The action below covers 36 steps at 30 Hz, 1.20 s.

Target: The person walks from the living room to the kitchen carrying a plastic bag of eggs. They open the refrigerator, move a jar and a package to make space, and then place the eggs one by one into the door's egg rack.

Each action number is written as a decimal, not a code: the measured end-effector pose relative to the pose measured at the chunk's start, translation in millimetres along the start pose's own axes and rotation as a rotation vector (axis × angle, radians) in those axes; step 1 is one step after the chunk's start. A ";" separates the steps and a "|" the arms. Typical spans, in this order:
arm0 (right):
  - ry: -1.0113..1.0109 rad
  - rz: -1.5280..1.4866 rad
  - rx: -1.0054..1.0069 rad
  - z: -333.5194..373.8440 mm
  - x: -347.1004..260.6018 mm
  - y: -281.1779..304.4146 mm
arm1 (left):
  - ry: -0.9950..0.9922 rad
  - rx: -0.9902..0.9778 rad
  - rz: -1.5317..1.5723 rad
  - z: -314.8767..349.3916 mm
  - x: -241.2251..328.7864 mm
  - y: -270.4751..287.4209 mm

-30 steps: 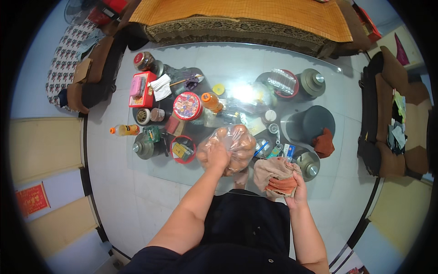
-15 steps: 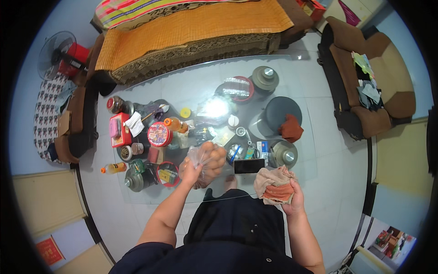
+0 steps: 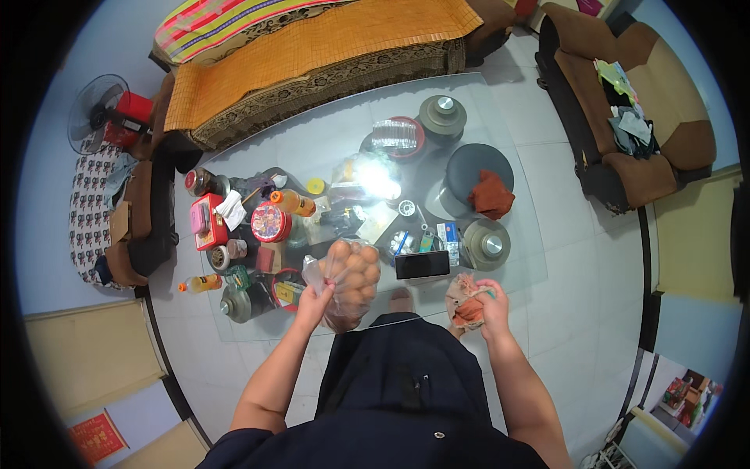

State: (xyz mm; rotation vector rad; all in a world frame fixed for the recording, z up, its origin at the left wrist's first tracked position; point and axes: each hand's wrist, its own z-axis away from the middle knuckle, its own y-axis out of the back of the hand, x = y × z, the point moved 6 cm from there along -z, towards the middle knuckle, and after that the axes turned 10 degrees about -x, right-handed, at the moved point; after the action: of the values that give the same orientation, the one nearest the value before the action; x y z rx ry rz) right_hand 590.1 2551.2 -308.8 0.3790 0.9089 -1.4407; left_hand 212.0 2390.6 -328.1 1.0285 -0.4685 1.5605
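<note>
A clear plastic bag of brown eggs (image 3: 353,275) hangs over the near edge of the glass table, its gathered neck pinched in my left hand (image 3: 314,303). Several eggs show through the plastic. My right hand (image 3: 492,306) is closed around a crumpled beige and rust-coloured cloth (image 3: 467,306), held past the near edge of the table. Between the two hands, a black phone (image 3: 423,265) stands or leans near the table's front edge; its support is hidden. A red basket (image 3: 286,291) with a yellow box in it lies left of the eggs.
The glass table (image 3: 516,270) carries a round red tin (image 3: 270,222), orange drink bottles (image 3: 294,203) and small boxes. A dark round stool (image 3: 478,176) with a rust cloth (image 3: 491,195) shows at the right. Sofas (image 3: 312,66) stand beyond and on both sides; a fan (image 3: 100,115) is far left.
The cloth in my right hand has become more bunched and sits slightly higher. The bag of eggs has turned and hangs more upright in my left hand. The whole view has shifted slightly.
</note>
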 end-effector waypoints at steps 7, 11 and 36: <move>0.197 1.519 -0.100 -44.4 9.3 -49.6 | 0.063 0.040 0.078 55.5 30.0 -7.8; 0.301 1.856 -0.241 -90.5 51.9 -70.6 | 0.046 0.122 0.115 77.3 7.4 0.6; 0.001 2.031 -0.046 -188.6 81.4 -91.5 | 0.382 0.599 0.529 232.7 -69.3 -9.7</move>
State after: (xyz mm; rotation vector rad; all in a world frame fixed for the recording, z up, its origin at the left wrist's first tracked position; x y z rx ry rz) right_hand 436.9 2618.0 -459.3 0.8645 0.1696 0.4605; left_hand 301.2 2174.5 -261.9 1.0516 0.0154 2.4057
